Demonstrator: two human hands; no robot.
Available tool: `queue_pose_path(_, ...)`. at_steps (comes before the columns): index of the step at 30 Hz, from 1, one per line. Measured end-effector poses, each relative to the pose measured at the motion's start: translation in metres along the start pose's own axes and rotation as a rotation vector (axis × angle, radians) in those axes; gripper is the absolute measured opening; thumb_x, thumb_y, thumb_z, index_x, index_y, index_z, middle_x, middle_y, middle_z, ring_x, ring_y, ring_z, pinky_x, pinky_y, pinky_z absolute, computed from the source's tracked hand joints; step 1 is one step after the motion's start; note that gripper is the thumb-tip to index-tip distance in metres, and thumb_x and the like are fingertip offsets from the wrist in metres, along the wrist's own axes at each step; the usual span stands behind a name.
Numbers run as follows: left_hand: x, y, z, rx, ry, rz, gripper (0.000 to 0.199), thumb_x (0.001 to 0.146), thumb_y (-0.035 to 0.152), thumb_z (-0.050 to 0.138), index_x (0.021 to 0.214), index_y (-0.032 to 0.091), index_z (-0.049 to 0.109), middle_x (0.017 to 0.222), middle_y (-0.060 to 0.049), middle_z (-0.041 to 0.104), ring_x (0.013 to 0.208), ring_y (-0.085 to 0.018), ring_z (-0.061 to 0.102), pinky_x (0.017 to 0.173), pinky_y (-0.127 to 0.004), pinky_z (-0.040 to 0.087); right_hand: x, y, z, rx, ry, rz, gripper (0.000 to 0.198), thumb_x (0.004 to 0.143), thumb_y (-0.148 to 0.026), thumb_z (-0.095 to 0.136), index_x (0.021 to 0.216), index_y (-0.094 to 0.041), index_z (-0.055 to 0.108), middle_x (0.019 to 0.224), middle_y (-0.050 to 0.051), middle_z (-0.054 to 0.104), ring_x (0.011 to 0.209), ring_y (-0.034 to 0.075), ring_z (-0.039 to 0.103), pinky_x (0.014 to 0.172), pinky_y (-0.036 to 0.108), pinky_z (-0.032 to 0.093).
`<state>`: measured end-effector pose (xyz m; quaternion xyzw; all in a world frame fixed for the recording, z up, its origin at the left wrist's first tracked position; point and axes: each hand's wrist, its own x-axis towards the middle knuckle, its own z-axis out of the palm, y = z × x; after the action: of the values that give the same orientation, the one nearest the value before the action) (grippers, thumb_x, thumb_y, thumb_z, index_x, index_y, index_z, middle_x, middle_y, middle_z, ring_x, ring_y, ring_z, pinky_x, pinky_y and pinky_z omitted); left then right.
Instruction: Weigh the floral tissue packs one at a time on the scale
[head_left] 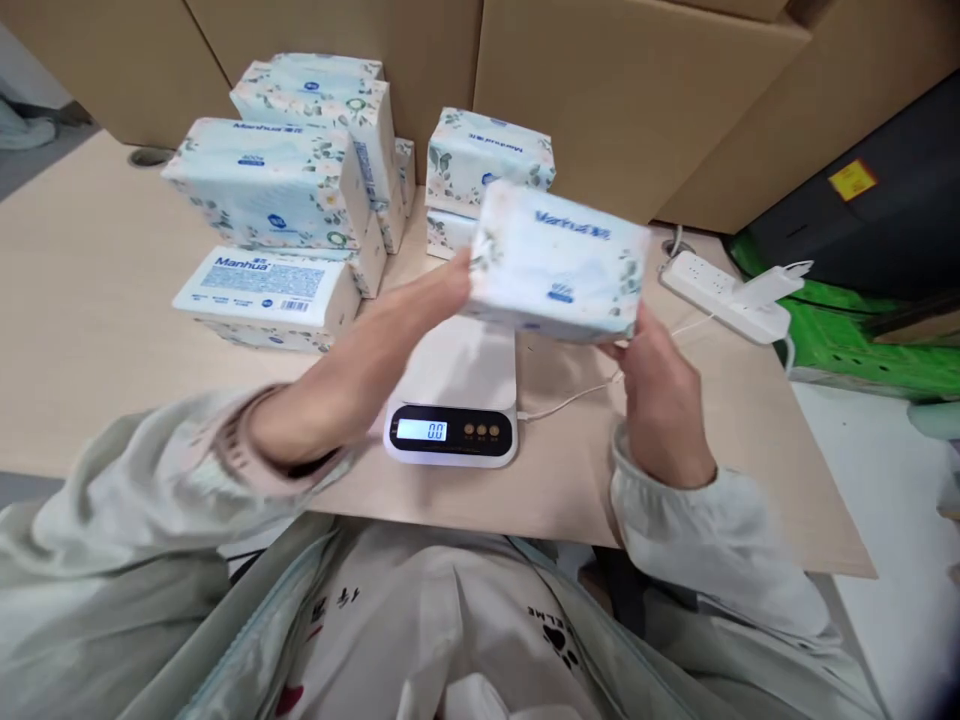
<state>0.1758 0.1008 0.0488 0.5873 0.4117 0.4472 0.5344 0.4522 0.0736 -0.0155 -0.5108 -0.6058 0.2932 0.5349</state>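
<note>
Between my two hands is a pack of tissues (559,265), white and pale blue with leaf prints, held in the air and tilted down to the right. My left hand (442,295) grips its left end; its fingertips are partly hidden. At the lower right corner, my right hand (660,385) closes on the other end. Just below and to the left stands a white digital scale (461,375), its lit display reading 0.0. The raised pack covers part of the view behind it and is slightly blurred.
Several tissue packs (262,185) are stacked at the back left, with more packs (487,155) behind the held one. Cardboard boxes (600,90) wall off the table's back. A power strip (724,295) lies at the right, and a white cable (570,400) runs to the scale.
</note>
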Motion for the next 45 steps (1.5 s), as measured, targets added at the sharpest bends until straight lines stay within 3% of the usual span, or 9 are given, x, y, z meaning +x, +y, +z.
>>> queue_pose_path(4,-0.045,-0.008,-0.040,0.033,-0.038,-0.131,0.046,0.111,0.058,0.056,0.151,0.042,0.070,0.170,0.011,0.055,0.172,-0.032,0.032,0.146,-0.052,0.025,-0.024,-0.018,0.032,-0.050,-0.208,0.012,0.058,0.109,-0.056,0.058,0.163,-0.036,0.056,0.167,0.001,0.062,0.157,0.028,0.058,0.133,0.050,0.049)
queue_pose_path(7,-0.055,-0.028,-0.053,0.029,0.006,-0.195,0.046,0.111,0.060,0.056,0.152,0.043,0.069,0.170,0.011,0.055,0.171,-0.031,0.034,0.146,-0.053,0.025,-0.028,-0.010,0.041,-0.095,-0.232,0.013,0.058,0.109,-0.055,0.056,0.163,-0.033,0.057,0.162,0.005,0.067,0.151,0.029,0.063,0.128,0.051,0.053)
queue_pose_path(12,-0.048,-0.063,-0.056,-0.019,0.118,-0.110,0.055,0.112,0.064,0.048,0.160,0.040,0.062,0.176,0.007,0.048,0.171,-0.032,0.034,0.144,-0.055,0.028,-0.026,0.016,0.046,-0.037,0.076,0.003,0.044,0.109,-0.054,0.058,0.142,-0.030,0.075,0.141,0.007,0.079,0.124,0.027,0.076,0.112,0.051,0.062)
queue_pose_path(16,-0.047,-0.078,-0.055,-0.112,0.180,-0.053,0.047,0.109,0.059,0.055,0.151,0.044,0.070,0.172,0.008,0.053,0.171,-0.032,0.033,0.142,-0.054,0.032,-0.025,0.024,0.050,0.016,0.237,0.045,0.039,0.109,-0.052,0.056,0.123,-0.027,0.082,0.117,0.006,0.085,0.105,0.025,0.079,0.098,0.047,0.064)
queue_pose_path(24,-0.048,-0.075,-0.059,-0.134,0.170,-0.078,0.046,0.108,0.058,0.055,0.147,0.044,0.073,0.168,0.007,0.059,0.170,-0.033,0.037,0.141,-0.052,0.032,-0.024,0.017,0.050,-0.061,0.193,0.099,0.041,0.109,-0.054,0.053,0.115,-0.026,0.082,0.116,0.007,0.083,0.103,0.025,0.077,0.097,0.047,0.062)
queue_pose_path(45,-0.047,-0.075,-0.057,-0.162,0.192,-0.079,0.044,0.108,0.055,0.057,0.144,0.039,0.076,0.164,0.003,0.063,0.166,-0.032,0.044,0.139,-0.052,0.035,-0.026,0.021,0.048,-0.046,0.171,0.060,0.042,0.109,-0.055,0.054,0.118,-0.027,0.084,0.119,0.007,0.082,0.103,0.024,0.076,0.096,0.045,0.062)
